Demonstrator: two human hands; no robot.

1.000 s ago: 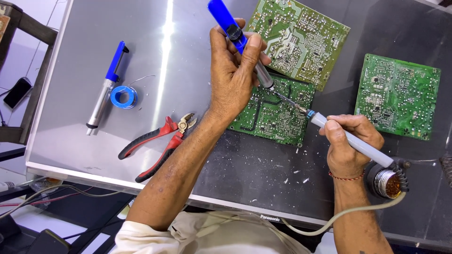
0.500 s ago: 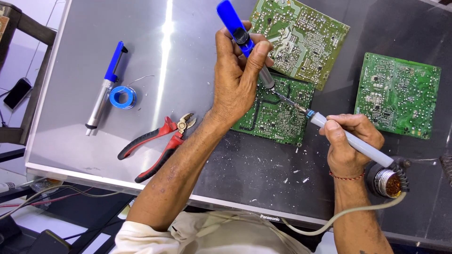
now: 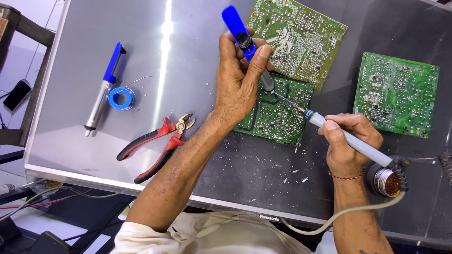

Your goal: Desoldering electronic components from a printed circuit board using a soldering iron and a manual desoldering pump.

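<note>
- The grey worktable (image 3: 141, 56) carries three circuit boards: an olive one (image 3: 301, 37) at the top, a green one (image 3: 395, 101) well apart at the right, and the dark green board (image 3: 278, 117) in the middle, which partly lies under the olive one. This middle board is the one being worked on.
- The left hand (image 3: 238, 89) is closed around a blue desoldering pump (image 3: 247, 47), thumb on its upper part. Compared with a second ago, the pump has moved a little to the right and its blue end is raised slightly; the nozzle stays pressed down at the same place on the board.
- The right hand (image 3: 348, 143) grips a soldering iron (image 3: 351, 141) with all fingers closed on the handle. It has almost not moved; the tip still meets the board just beside the pump nozzle, so I judge the work stays on one joint.
- Unchanged at the left: red cutters (image 3: 155, 146), a second pump (image 3: 103, 94), a blue solder reel (image 3: 121, 98).
- Small solder bits (image 3: 287, 178) lie near the front edge.
</note>
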